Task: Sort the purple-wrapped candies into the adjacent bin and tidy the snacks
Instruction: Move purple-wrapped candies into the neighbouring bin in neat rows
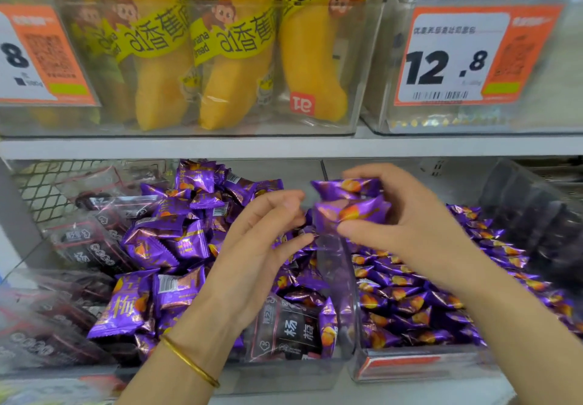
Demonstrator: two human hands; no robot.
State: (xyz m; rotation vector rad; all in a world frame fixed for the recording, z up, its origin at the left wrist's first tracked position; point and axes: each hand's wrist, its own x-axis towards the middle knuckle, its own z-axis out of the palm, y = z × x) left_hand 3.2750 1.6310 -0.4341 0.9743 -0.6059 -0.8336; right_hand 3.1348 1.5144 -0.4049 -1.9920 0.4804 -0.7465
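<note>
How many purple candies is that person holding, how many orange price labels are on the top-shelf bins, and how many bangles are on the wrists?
In the right hand, purple foil-wrapped candies: 2
On the top clear bins, orange-edged paper price labels: 2
On the left wrist, thin gold metal bangle: 1
Total: 5

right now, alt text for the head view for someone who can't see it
A right hand pinches two purple-wrapped candies above the divider between two clear bins, the left hand open beside them. The left bin mixes purple candies with dark packets; the right bin holds purple ones. Banana bread sits above.
</note>
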